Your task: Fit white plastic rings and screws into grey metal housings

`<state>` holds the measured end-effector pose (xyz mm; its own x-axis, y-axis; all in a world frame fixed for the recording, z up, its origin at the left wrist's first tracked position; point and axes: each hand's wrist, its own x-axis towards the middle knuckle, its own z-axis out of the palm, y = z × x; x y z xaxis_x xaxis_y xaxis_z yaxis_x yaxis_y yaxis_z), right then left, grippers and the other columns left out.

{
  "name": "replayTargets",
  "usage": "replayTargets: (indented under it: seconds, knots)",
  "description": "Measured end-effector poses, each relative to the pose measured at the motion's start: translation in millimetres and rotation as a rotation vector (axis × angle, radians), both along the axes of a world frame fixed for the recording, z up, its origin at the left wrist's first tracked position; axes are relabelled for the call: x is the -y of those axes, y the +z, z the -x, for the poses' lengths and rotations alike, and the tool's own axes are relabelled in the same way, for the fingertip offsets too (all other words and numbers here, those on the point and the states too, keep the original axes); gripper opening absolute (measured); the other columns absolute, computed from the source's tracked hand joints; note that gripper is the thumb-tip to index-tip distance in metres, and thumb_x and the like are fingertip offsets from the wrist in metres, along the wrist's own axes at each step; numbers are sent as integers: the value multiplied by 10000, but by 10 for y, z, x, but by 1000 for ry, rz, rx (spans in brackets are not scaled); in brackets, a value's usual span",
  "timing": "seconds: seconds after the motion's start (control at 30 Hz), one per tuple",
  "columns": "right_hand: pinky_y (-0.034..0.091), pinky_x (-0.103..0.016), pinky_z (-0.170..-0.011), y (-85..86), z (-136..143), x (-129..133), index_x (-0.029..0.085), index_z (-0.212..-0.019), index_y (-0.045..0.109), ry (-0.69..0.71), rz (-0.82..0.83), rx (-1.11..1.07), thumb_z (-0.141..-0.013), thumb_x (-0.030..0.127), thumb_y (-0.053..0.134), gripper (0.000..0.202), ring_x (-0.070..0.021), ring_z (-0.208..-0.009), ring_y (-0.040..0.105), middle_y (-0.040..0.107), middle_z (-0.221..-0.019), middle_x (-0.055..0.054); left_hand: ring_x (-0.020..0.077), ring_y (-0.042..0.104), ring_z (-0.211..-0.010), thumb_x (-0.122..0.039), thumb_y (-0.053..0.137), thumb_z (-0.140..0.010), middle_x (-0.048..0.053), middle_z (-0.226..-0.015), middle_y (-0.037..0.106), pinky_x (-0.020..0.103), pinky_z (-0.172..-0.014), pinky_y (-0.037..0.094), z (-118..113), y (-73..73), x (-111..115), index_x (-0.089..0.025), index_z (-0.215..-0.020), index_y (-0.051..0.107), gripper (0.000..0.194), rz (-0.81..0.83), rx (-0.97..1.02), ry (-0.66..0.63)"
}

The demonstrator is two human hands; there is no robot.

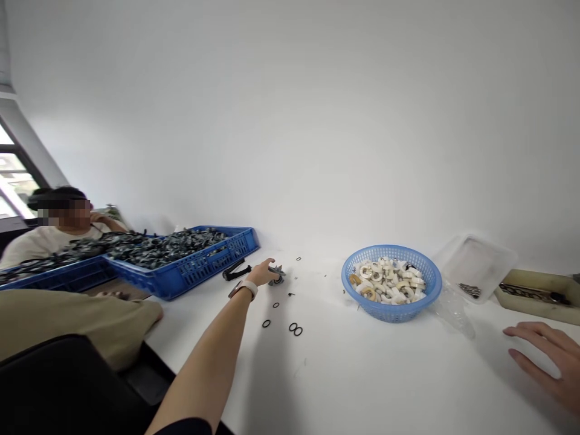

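Note:
My left hand [263,272] reaches out over the table, its thumb and fingers around the near side of a small dark grey part [277,277]. Whether the fingers grip that part cannot be made out. Just left of the wrist lies a black tool-like piece [236,271]. Black rings [295,328] and a tiny black bit [291,294] are on the white surface nearer to me. At the right edge, my right hand [544,356] hovers over the table with fingers spread and nothing between them.
A blue round basket [390,311] holds white and yellowish rings. Behind it to the right are a clear plastic tray [480,266] with metal pins and a beige box [539,308]. Blue crates [190,275] of dark parts stand left, beside a seated person [58,235].

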<state>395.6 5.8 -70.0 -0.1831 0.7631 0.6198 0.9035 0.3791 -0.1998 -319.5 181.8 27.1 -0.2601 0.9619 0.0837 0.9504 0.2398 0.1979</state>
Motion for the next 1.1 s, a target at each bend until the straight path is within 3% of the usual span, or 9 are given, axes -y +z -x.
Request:
replayTargets:
  seconds: [0.17,0.33,0.47,0.6,0.73,0.8,0.87,0.97,1.1]
  knots:
    - [596,-380,-758,219,234,131,273,-1066,737,-14,54,11,-940,525,518,357,-304,-1019,710,720,-1147,-97,257,668,-1069,-334,654,-1009,104,-1286,633,458,-892,586,-270,147,143,-168,-1302,606,340,-55,-97,0]
    - [584,-380,-745,477,433,248,269,-1073,713,-31,93,-1,-967,435,490,298,-283,-989,702,721,-1108,-86,275,664,-1066,-332,691,-970,107,-1258,640,467,-907,562,-705,518,256,-173,-1292,603,369,-175,-182,-102]
    - [581,-380,-761,627,504,319,261,-1076,698,2,143,5,-977,395,493,264,-269,-968,699,719,-1089,-79,386,682,-1028,-342,760,-810,145,-1221,665,481,-884,532,-1189,885,363,-195,-1294,569,541,-319,-179,-254]
    - [575,-398,-788,660,536,341,249,-1103,677,30,167,7,-977,356,512,233,-269,-978,684,714,-1097,-78,311,665,-1095,-422,716,-802,62,-1253,670,385,-907,521,-1882,1053,734,-258,-1300,483,574,-426,-99,-438]
    - [571,-397,-780,614,535,319,257,-1100,668,48,184,-6,-972,345,517,216,-257,-950,677,713,-1077,-69,266,664,-1066,-320,676,-793,40,-1144,695,382,-948,515,-2735,860,1381,-249,-1192,523,433,-540,298,-852]
    - [569,-398,-791,604,530,309,260,-1103,661,53,206,-9,-977,337,508,212,-255,-960,672,710,-1076,-66,270,634,-1123,-232,650,-765,58,-1189,678,396,-984,502,-3132,633,1673,-247,-1130,561,375,-534,509,-1009]
    - [567,-405,-807,613,524,305,258,-1108,653,49,223,-13,-984,330,494,214,-258,-983,667,705,-1077,-67,272,626,-1122,-178,670,-710,58,-1189,673,388,-972,509,-3449,372,1876,-250,-1051,593,357,-449,672,-1068]
    - [567,-412,-810,654,520,313,248,-1107,649,23,241,-23,-984,323,484,219,-260,-994,665,697,-1077,-71,252,644,-1048,-117,693,-637,60,-1185,656,353,-922,528,-3724,20,2016,-241,-982,599,378,-298,815,-1100]
    - [568,-414,-809,716,529,336,246,-1106,654,-6,271,-23,-984,320,478,227,-252,-982,667,692,-1090,-67,233,644,-1018,-85,699,-603,58,-1184,638,340,-925,523,-3789,-263,2043,-238,-976,590,418,-222,890,-1103]
